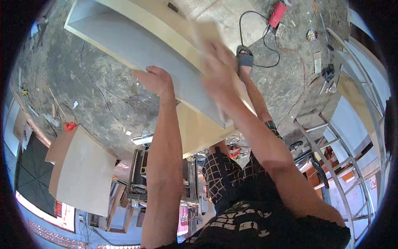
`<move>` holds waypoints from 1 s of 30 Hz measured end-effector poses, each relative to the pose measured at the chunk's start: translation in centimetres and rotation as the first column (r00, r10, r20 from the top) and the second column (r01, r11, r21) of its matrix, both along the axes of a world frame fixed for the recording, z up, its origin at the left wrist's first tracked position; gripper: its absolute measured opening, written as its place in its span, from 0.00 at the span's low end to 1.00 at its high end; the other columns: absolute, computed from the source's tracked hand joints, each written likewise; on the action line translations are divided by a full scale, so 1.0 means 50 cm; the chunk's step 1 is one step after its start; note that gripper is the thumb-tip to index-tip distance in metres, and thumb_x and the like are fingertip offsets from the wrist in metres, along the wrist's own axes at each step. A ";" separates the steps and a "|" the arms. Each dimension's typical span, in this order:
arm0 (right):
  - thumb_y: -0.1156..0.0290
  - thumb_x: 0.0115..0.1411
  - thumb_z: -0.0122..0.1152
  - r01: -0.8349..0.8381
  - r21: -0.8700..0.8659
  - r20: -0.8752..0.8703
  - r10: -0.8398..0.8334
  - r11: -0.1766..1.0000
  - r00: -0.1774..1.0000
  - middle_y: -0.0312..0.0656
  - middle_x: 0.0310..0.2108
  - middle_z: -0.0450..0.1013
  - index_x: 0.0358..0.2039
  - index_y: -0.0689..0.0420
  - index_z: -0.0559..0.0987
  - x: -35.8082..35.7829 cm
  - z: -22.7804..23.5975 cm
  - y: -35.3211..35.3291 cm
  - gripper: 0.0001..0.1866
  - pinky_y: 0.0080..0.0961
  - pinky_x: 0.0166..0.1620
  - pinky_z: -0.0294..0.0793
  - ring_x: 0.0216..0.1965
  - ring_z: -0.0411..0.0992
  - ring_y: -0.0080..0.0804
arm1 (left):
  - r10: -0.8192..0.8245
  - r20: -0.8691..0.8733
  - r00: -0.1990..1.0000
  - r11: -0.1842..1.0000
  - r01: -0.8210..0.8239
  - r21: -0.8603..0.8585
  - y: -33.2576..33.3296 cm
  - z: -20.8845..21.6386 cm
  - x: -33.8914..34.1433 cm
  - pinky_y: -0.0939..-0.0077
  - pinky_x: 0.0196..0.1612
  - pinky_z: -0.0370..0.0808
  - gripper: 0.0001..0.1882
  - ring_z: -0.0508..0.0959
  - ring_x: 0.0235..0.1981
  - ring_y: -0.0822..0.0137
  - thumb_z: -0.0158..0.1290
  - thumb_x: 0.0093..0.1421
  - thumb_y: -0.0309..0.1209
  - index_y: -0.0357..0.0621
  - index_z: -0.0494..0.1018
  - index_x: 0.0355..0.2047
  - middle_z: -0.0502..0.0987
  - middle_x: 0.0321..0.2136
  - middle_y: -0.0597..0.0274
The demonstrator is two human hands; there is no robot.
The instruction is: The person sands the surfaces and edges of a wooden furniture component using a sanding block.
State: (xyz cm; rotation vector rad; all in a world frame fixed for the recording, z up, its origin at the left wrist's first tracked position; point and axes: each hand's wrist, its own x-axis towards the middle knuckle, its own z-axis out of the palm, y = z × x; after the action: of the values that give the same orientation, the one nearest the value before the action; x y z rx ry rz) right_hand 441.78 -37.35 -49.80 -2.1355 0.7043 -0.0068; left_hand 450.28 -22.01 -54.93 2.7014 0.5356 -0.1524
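Note:
A long, open wooden cabinet (182, 81) with a grey inner face and pale yellow edges stretches from the upper left to the middle. My left hand (157, 81) grips its near edge, thumb up and fingertips partly hidden. Over the far side, my right hand (217, 68) is smeared by motion. It holds a pale tan, flat block (206, 33), too blurred to tell its exact kind. A small dark piece (173, 7) lies on the cabinet's far panel.
A red power tool (277, 14) with a black cord lies on the stained concrete floor. My sandalled foot (245, 58) stands beyond the cabinet. A metal ladder (344, 166) leans at the right; a pale board (85, 172) stands at the left. Scraps and cords litter the floor.

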 end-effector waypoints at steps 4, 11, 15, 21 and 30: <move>0.72 0.53 0.57 0.020 -0.212 0.300 0.045 0.977 0.953 0.47 0.51 0.73 0.49 0.61 0.78 0.348 0.006 -0.006 0.21 0.59 0.53 0.68 0.53 0.71 0.53 | 0.012 -0.073 0.997 0.987 -0.024 -0.159 -0.032 0.000 0.000 0.42 0.58 0.72 0.33 0.70 0.58 0.29 0.43 0.68 0.26 0.22 0.47 0.68 0.62 0.60 0.20; 0.76 0.59 0.62 -0.037 -0.060 -0.141 0.028 0.998 0.990 0.53 0.64 0.68 0.64 0.57 0.75 -0.231 0.103 0.003 0.30 0.50 0.67 0.60 0.64 0.66 0.55 | -0.071 0.060 0.996 0.997 0.073 -0.021 0.026 -0.009 -0.001 0.45 0.58 0.72 0.32 0.70 0.58 0.28 0.42 0.68 0.26 0.21 0.48 0.68 0.62 0.60 0.20; 0.74 0.54 0.65 0.062 -0.013 -0.134 -0.063 0.998 0.989 0.53 0.60 0.70 0.66 0.53 0.72 -0.157 0.097 0.007 0.36 0.57 0.64 0.61 0.61 0.68 0.55 | -0.024 -0.015 1.000 0.996 0.025 0.086 0.004 -0.009 -0.007 0.44 0.58 0.72 0.32 0.73 0.56 0.29 0.42 0.67 0.26 0.21 0.48 0.68 0.62 0.61 0.21; 0.68 0.56 0.59 0.086 0.026 0.139 -0.089 0.996 0.986 0.53 0.54 0.73 0.55 0.63 0.78 0.278 -0.014 -0.028 0.25 0.57 0.64 0.63 0.58 0.70 0.54 | -0.028 0.033 0.999 0.970 0.035 -0.242 -0.010 -0.039 -0.017 0.56 0.61 0.70 0.33 0.74 0.53 0.31 0.41 0.64 0.24 0.21 0.48 0.67 0.66 0.56 0.23; 0.75 0.68 0.54 0.148 0.202 -0.316 -0.079 0.968 0.945 0.62 0.68 0.62 0.69 0.64 0.66 -0.453 0.157 -0.154 0.29 0.48 0.71 0.57 0.69 0.61 0.60 | -0.039 0.144 0.989 0.991 0.057 -0.120 0.035 -0.016 0.008 0.71 0.62 0.66 0.30 0.74 0.56 0.41 0.49 0.67 0.30 0.24 0.55 0.63 0.69 0.56 0.31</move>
State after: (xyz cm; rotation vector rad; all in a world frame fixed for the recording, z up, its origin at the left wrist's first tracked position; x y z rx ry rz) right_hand 419.14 -45.06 -41.93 -1.8948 0.9619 0.3337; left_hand 450.66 -20.26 -55.73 2.5808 0.4053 -0.0060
